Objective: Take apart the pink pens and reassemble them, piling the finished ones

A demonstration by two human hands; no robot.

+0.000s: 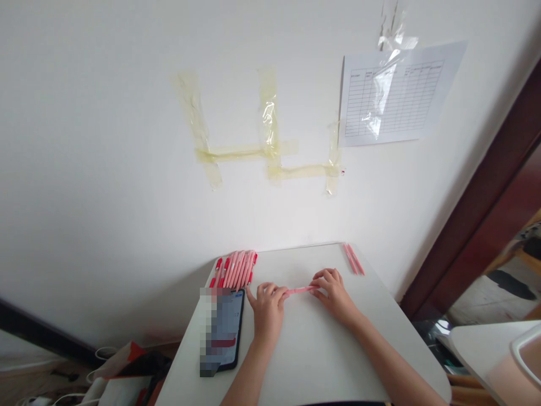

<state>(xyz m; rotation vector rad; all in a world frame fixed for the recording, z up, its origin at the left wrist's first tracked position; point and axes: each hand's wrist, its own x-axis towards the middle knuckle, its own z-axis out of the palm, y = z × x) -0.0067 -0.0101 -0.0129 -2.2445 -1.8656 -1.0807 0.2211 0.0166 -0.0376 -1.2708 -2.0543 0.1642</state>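
A pink pen [301, 290] lies level just above the small white table [313, 349], held at both ends. My left hand [267, 311] pinches its left end and my right hand [333, 292] grips its right end, fingers curled. A row of several pink pens with red caps [236, 269] lies at the table's far left corner, close to my left hand. Two more pink pens [353, 259] rest near the far right corner, beyond my right hand.
A dark phone [226, 330] lies flat at the table's left edge. The white wall behind carries yellowed tape strips [270, 149] and a taped printed sheet [395, 93]. A dark door frame [477, 208] stands right; bags and cables [122, 375] clutter the floor left.
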